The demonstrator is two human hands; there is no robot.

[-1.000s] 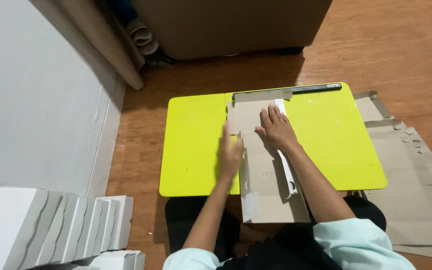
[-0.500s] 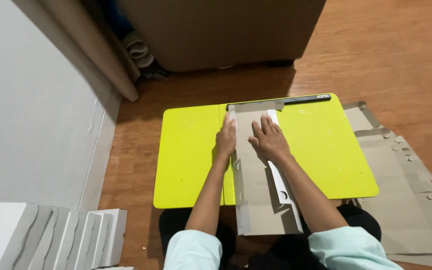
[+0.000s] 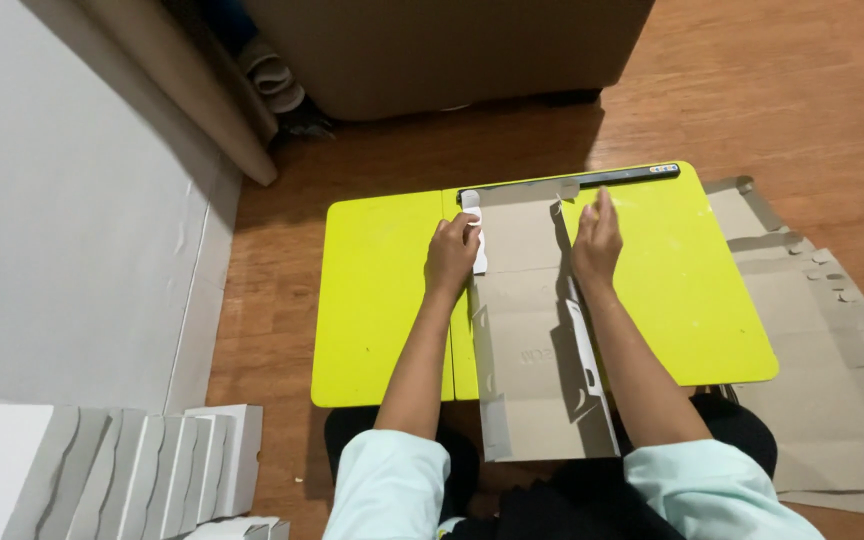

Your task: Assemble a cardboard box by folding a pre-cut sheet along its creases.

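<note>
A flat brown cardboard box blank point(image 3: 527, 330) lies on a bright yellow-green folding table point(image 3: 382, 290), reaching from the table's far edge down over my lap. My left hand point(image 3: 452, 255) presses the blank's left side flap, which stands up showing its white face. My right hand point(image 3: 597, 240) holds up the right side flap, fingers straight along it. Both long side walls of the blank are raised. A dark slim bar point(image 3: 612, 177) lies along the table's far edge behind the cardboard.
Several flat cardboard blanks point(image 3: 832, 350) lie on the wooden floor to the right. A row of white folded boxes point(image 3: 112, 470) stands at lower left by a grey wall. A brown sofa base point(image 3: 452, 50) and rolled items are beyond the table.
My hands, close together on the middle of the blank before, have moved apart to its left and right flaps, and both flaps are now raised.
</note>
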